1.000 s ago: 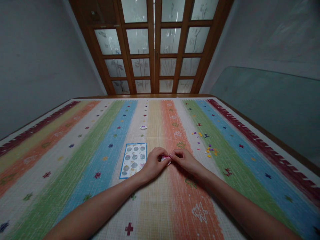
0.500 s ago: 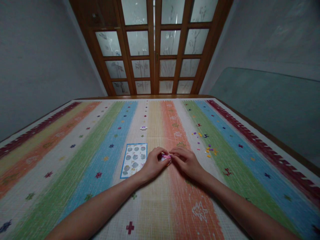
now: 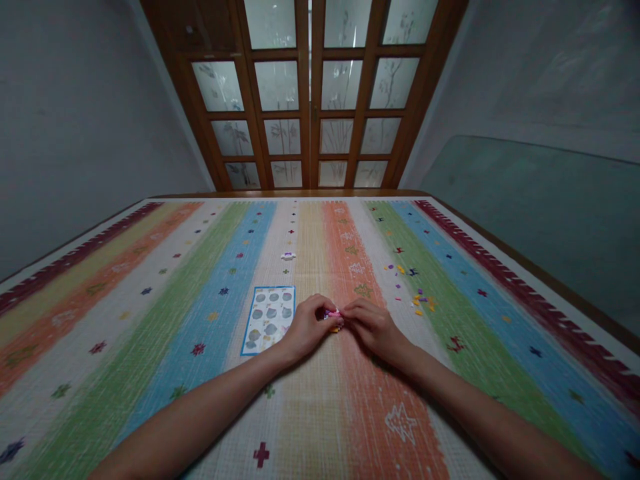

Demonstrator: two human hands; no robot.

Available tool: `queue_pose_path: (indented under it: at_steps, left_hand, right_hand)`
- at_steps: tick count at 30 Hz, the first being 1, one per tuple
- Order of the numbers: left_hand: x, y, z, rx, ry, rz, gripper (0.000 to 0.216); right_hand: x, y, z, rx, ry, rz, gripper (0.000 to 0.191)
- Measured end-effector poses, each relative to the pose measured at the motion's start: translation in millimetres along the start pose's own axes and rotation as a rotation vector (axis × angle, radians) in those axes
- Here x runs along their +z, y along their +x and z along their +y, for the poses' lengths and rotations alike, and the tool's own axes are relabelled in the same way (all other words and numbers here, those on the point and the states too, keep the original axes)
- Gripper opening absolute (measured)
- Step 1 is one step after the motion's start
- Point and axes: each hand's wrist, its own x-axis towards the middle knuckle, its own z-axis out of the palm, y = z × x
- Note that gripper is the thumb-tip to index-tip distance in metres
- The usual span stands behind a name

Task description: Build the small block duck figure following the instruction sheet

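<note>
Above the middle of the striped tablecloth, a small toy-brick model [image 3: 333, 315] in pink, white, purple and yellow shows between my fingertips. My left hand [image 3: 312, 325] grips it from the left with thumb and index finger. On the opposite side, my right hand [image 3: 371, 325] is closed, its fingertips pinched against the model's right edge. Whether a separate brick sits in that pinch is too small to see. Fingers cover much of the model. An instruction sheet [image 3: 269, 321] with a blue border and several grey pictures lies just left of my left hand.
Loose yellow bricks [image 3: 417, 301] and several purple ones lie scattered right of my hands. Farther back sits a small white and purple brick piece [image 3: 288, 256]. The striped tablecloth [image 3: 320, 413] covers the table, with wooden glazed doors [image 3: 313, 113] beyond its far edge.
The model has tilted slightly between my fingers, and more yellow shows on its underside. My right fingertips have drawn together and shifted a little at its right edge.
</note>
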Motion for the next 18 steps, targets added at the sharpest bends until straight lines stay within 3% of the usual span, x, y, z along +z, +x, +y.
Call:
queue_pose_path:
  at_steps: [11, 18]
  left_hand:
    - [2, 1, -5, -0.009, 0.007, 0.003, 0.006]
    - [-5, 3, 0, 0.010, 0.083, -0.072, 0.014]
  right_hand:
    - [-4, 9, 5, -0.034, -0.018, -0.165, 0.018]
    - [-7, 9, 5, -0.020, 0.036, -0.128, 0.017]
